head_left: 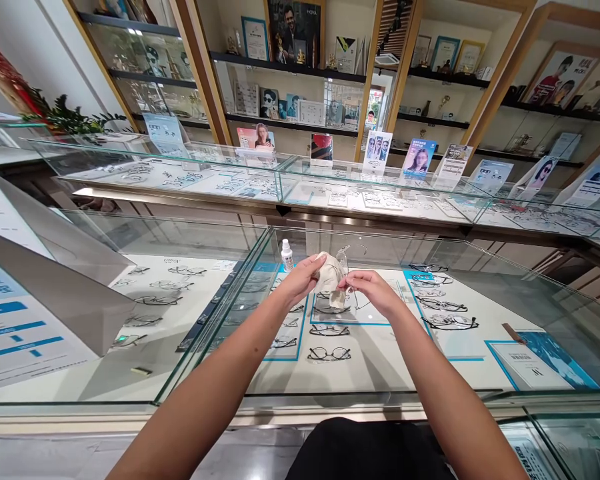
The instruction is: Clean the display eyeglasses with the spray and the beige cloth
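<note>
Above the glass display case, my left hand point(303, 277) is closed on a cream cloth point(329, 272), which is bunched around part of a pair of eyeglasses point(343, 257). My right hand point(367, 287) pinches the thin frame of the same eyeglasses at their right side, next to the cloth's lower end. One temple of the glasses sticks up and to the right. The lens inside the cloth is hidden. Just left of the cloth, a small white bottle point(287, 255) stands upright on the glass top.
Rows of eyeglasses point(329, 354) lie inside the case under the glass. Large folded cards point(40, 300) stand at the left. Behind runs a second glass counter point(280, 180) with several upright cards point(377, 152), then wall shelves point(290, 67) holding pictures and trophies.
</note>
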`<state>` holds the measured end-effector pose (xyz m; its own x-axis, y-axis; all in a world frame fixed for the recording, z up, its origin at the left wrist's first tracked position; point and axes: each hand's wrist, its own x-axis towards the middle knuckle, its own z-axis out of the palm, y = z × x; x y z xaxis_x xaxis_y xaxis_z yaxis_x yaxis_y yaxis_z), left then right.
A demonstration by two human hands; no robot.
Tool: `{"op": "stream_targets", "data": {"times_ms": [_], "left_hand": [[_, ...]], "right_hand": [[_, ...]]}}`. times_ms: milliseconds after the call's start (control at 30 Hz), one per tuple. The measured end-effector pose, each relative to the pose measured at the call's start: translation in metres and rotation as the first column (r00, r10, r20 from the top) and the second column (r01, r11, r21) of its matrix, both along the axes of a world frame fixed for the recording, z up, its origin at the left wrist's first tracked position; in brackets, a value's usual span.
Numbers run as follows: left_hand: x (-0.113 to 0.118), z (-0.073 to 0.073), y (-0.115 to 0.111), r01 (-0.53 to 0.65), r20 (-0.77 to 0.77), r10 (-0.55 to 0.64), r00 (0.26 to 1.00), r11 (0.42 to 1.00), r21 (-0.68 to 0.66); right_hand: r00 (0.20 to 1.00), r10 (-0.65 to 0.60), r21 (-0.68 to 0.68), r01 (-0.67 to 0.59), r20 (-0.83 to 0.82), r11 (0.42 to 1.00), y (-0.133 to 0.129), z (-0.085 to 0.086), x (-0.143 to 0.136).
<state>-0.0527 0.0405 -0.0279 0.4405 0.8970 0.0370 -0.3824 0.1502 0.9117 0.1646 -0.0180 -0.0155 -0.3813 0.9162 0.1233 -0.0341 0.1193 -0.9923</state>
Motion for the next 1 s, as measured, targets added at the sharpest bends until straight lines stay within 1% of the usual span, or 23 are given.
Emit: {"op": "stream_targets", "data": {"times_ms": [167,267,400,533,600,700,767,867,1000], "left_hand": [[0.001,0.002,-0.002,0.041,0.067,-0.038,0.997,0.999,-0.036],[0.000,0.003,-0.003,0.055,0.139,-0.045,0.989,0.996,-0.068],[-0.001,0.006,-0.003,0.035,0.209,-0.006,0.978,0.990,-0.137],[0.000,0.006,-0.003,0.014,0.264,0.045,0.964,0.976,-0.216],[0.001,0.004,-0.005,0.004,0.235,0.039,0.971,0.983,-0.183],[0.003,0.001,-0.008,0.028,0.132,-0.020,0.991,0.998,-0.058],[0.005,0.000,-0.010,0.038,0.066,-0.039,0.997,0.999,0.012],[0.007,0.002,-0.014,0.007,-0.014,-0.006,1.000,0.999,0.054],[0.010,0.004,-0.015,-0.051,-0.060,0.056,0.997,0.995,0.084]], "right_hand": [[1.000,0.013,-0.014,-0.013,0.020,1.000,-0.001,-0.003,-0.004],[1.000,-0.014,-0.019,0.014,0.017,1.000,-0.001,-0.004,-0.005],[0.999,-0.053,-0.032,0.052,-0.006,0.998,0.000,-0.006,-0.004],[0.998,-0.042,-0.061,0.039,-0.050,0.997,0.002,-0.008,-0.004],[0.997,-0.039,-0.068,0.035,-0.061,0.997,0.002,-0.009,-0.006],[0.998,-0.028,-0.070,0.024,-0.060,0.997,0.001,-0.009,-0.008],[0.998,-0.022,-0.075,0.017,-0.059,0.997,0.000,-0.009,-0.010],[0.998,-0.023,-0.083,0.019,-0.059,0.996,-0.001,-0.008,-0.012],[0.998,-0.027,-0.081,0.022,-0.059,0.996,-0.001,-0.008,-0.012]]}}
